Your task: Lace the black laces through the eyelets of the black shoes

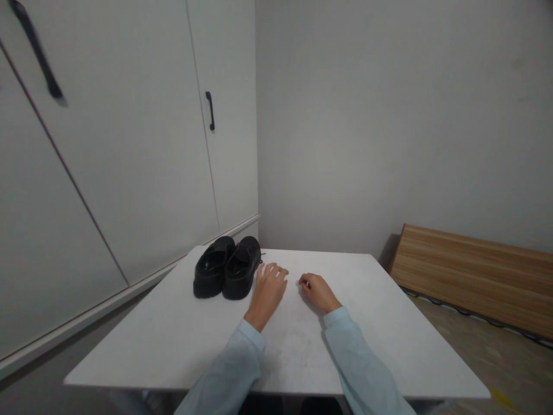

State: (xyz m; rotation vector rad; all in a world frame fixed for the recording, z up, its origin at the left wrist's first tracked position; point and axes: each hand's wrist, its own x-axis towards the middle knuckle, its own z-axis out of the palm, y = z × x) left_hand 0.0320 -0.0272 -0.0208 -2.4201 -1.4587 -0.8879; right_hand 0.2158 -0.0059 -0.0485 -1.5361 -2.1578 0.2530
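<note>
A pair of black lace-up shoes stands side by side on the white table (173, 340), toes toward the far edge: the left shoe (209, 275) and the right shoe (239, 278). My left hand (270, 285) is just to the right of the right shoe, palm down, with fingers spread and nothing in it. A thin lace end sticks out from that shoe near my fingertips; I cannot tell whether they touch it. Farther right, my right hand (317, 290) is low over the table with its fingers curled in, and no object shows in them.
White cabinet doors (129, 144) with dark handles line the left side. Behind the table rises a plain grey wall (389, 127). A wood-grain board (470, 276) leans against the wall on the right, with a dark cable (464, 312) along its lower edge.
</note>
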